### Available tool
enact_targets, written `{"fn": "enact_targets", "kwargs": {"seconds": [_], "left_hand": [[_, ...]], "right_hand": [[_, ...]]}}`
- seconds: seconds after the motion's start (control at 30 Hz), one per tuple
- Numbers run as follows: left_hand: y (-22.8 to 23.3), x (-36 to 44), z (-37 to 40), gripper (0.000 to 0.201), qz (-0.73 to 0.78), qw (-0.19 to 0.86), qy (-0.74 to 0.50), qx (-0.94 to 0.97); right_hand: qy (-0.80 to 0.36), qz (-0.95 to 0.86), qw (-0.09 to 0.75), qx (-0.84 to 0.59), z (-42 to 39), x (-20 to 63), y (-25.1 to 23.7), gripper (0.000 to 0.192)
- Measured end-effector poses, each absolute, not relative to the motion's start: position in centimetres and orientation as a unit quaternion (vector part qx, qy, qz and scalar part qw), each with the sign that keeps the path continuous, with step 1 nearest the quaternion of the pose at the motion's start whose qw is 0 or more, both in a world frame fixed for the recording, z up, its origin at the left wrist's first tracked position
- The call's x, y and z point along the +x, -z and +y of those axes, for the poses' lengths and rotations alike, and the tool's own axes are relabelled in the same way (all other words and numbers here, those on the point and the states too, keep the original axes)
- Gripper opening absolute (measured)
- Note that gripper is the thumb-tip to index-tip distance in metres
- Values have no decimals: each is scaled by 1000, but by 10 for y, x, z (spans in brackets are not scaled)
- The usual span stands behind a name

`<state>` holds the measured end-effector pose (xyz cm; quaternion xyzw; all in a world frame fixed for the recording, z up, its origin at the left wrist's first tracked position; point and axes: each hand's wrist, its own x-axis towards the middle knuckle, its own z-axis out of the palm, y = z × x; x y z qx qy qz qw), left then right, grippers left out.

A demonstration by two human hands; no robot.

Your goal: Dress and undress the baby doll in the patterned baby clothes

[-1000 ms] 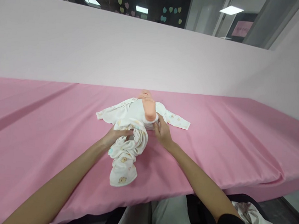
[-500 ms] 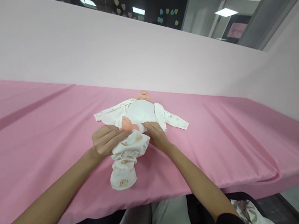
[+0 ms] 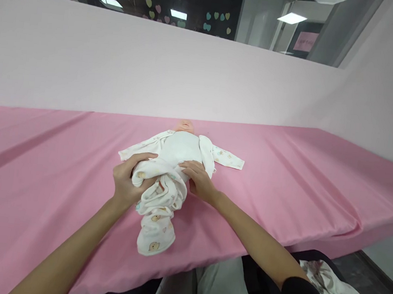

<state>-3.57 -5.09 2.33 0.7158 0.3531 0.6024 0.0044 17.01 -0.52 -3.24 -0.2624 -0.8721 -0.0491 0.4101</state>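
A baby doll (image 3: 184,146) lies on its back, its head at the far end and its legs toward me. It wears a white jacket (image 3: 228,158) spread open at both sides. White baby pants (image 3: 158,222) with small animal prints lie bunched over its legs, one pant leg hanging toward me. My left hand (image 3: 129,177) is closed around the gathered cloth of the pants, thumb beneath and fingers on top. At the doll's hip, my right hand (image 3: 200,180) curls its fingers over the white cloth; its thumb is mostly hidden. Both of the doll's feet are out of sight.
A pink sheet (image 3: 284,184) covers the padded table, with folds at the right. Behind it rises a white wall (image 3: 155,72) below a dark window with heart stickers. A crumpled white cloth (image 3: 339,293) lies on a black chair at the lower right.
The doll's bare foot, visible earlier above the pants, is now covered by cloth. My left hand has turned and opened wider around the bunched pants. My right hand stays near the hip.
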Motion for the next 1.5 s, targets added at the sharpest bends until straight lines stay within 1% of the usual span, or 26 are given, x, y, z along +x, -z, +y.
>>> {"fn": "enact_targets", "kwargs": {"seconds": [0.07, 0.17, 0.2, 0.27, 0.33, 0.4, 0.47, 0.53, 0.57, 0.6, 0.67, 0.73, 0.77, 0.8, 0.83, 0.93, 1.03, 1.13, 1.2, 1.27, 1.37, 1.5], "left_hand": [[-24, -29, -55, 29, 381, 63, -609, 693], [-26, -20, -59, 29, 389, 139, -612, 674], [-26, -18, -59, 29, 389, 158, -609, 673], [-25, -17, -55, 27, 391, 217, -591, 671], [-22, -19, -46, 27, 394, 314, -558, 660], [-15, -23, -34, 28, 390, 398, -521, 647], [-8, -25, -24, 29, 383, 429, -497, 650], [-3, -26, -21, 33, 381, 404, -492, 670], [-2, -26, -21, 37, 382, 367, -498, 686], [-1, -25, -23, 41, 383, 306, -515, 703], [-3, -22, -29, 45, 365, 117, -573, 724], [-5, -20, -36, 38, 283, -92, -615, 730], [-7, -19, -40, 34, 229, -165, -613, 738], [-8, -18, -43, 30, 177, -209, -599, 752], [-9, -18, -45, 28, 136, -225, -581, 770], [-9, -17, -51, 27, 96, -192, -550, 807], [-9, -15, -54, 35, 97, -156, -536, 824], [-10, -10, -57, 38, 85, -157, -491, 853], [-11, -6, -59, 38, 86, -167, -467, 864], [-12, -2, -60, 41, 100, -167, -464, 864], [-9, -2, -57, 51, 116, -140, -479, 859], [-3, -6, -51, 69, 187, -41, -501, 844]], "right_hand": [[36, -878, 397, -266, -10, 168, 32, 27], [46, -899, 350, -257, -17, 164, 36, 43], [57, -905, 340, -249, -18, 162, 38, 45], [80, -911, 333, -231, -19, 160, 42, 38], [95, -911, 338, -216, -19, 159, 45, 28], [96, -909, 348, -208, -18, 159, 45, 24], [80, -902, 370, -206, -18, 160, 44, 24], [49, -890, 402, -211, -17, 161, 42, 26], [31, -884, 415, -216, -17, 161, 42, 28], [14, -877, 425, -222, -17, 160, 42, 29], [-14, -867, 437, -237, -15, 160, 43, 31], [-32, -856, 449, -256, -13, 159, 45, 33], [-42, -850, 453, -266, -12, 159, 45, 34], [-54, -845, 454, -276, -12, 159, 46, 34], [-69, -842, 453, -285, -11, 160, 46, 34], [-117, -829, 454, -305, -12, 161, 45, 32], [-156, -812, 461, -321, -15, 160, 41, 26], [-202, -799, 461, -329, -20, 159, 35, 18], [-241, -784, 467, -329, -23, 159, 32, 17], [-272, -764, 483, -329, -25, 160, 31, 22], [-292, -752, 500, -316, -25, 162, 34, 36], [-309, -741, 494, -334, -23, 163, 40, 43]]}}
